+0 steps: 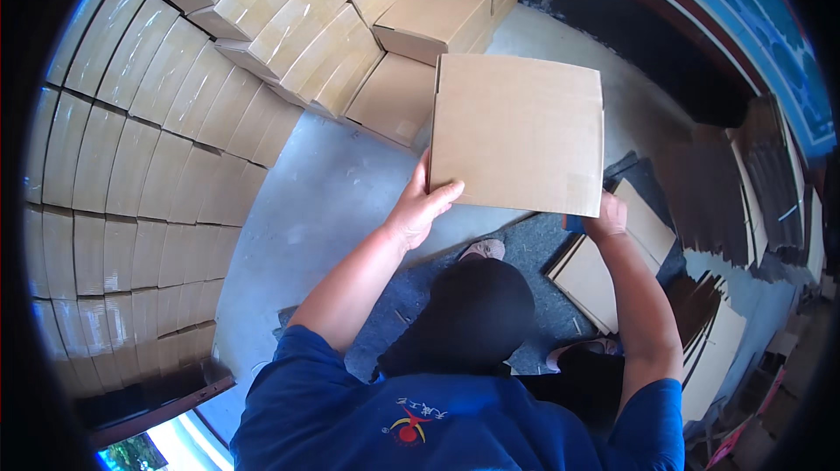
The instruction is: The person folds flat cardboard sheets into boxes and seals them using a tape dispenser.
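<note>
Left fingers (444,196) clasp a cardboard box (518,130).

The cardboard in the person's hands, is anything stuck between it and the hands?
Nothing visible stands between the left hand and the cardboard: the thumb lies on its lower left corner. A blue thing shows beside the right hand; whether it's in between there, I can't tell.

Laid with a smooth grey floor (302,173), covered across the lower middle by a dark mat (547,318). Bounded at the upper right by a wall (639,42), black below and painted blue and white above. Bright at the lower left through an opening (179,445), with green foliage (131,454) beyond.
</note>
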{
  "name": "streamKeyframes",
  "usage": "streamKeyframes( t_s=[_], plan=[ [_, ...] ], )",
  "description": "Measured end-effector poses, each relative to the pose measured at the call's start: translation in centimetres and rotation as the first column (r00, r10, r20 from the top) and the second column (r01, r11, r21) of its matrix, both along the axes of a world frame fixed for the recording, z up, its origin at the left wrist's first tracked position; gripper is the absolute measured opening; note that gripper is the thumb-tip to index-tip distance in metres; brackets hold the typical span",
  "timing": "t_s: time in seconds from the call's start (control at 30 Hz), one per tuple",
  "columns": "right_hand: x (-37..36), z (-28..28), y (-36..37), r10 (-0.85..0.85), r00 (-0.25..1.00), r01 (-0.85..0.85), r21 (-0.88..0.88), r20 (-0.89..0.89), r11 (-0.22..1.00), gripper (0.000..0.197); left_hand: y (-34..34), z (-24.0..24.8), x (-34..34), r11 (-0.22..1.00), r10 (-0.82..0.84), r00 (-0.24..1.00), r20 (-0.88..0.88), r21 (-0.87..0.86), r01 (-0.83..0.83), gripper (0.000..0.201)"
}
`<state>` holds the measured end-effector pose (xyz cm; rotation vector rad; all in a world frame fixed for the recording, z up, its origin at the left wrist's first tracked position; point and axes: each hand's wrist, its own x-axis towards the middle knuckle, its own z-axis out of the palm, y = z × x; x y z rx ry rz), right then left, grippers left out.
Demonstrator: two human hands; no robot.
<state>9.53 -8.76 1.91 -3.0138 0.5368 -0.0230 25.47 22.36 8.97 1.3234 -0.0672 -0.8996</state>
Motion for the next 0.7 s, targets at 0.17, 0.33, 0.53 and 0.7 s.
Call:
streamKeyframes(
  t_s=[0.17, 0.33, 0.53, 0.7],
  plan=[
    [11.6, -0.1, 5.3, -0.073, 0.989, 0.084, 0.073, -0.132, 0.994, 0.016, 5.1, -7.4, -0.9, 0.888, 0.414, 0.899, -0.145, -0.153, -0.434, 0.062],
    [19.4, 2.2, 10.7, -0.128, 0.985, 0.161, 0.336, -0.120, 0.928, 0.028, 4.4, -11.7, 3.7, 0.687, 0.724, 0.685, -0.079, -0.005, -0.727, 0.060],
    [12.1, -1.1, 8.2, -0.067, 0.997, 0.075, 0.452, -0.034, 0.889, 0.029, -0.3, -15.5, 12.9, 0.622, 0.783, 0.618, -0.075, 0.135, -0.771, 0.048],
    [1.7, -2.1, 1.4, -0.149, 0.988, 0.156, 0.409, -0.048, 0.899, 0.025, -0.8, -18.1, 18.5, 0.567, 0.816, 0.578, 0.007, 0.190, -0.802, 0.058]
  ],
)
